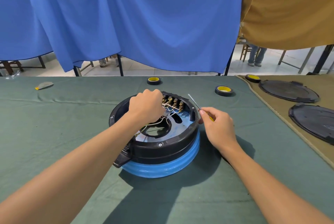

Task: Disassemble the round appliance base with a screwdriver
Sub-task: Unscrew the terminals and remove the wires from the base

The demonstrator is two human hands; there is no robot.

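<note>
One base [157,144] sits open side up on the green cloth [54,133], cover off. Left hand [146,106] reaches inside the base, fingers curled round the wires [171,110] by the terminals [175,101] at its far wall. Right hand [216,126], just right of the base, pinches the screwdriver [194,101], tip raised clear. Likely step: terminal screws. Hold the wires aside and seat the tip squarely before turning. Tape rolls [223,90] lie beyond the base.
</note>
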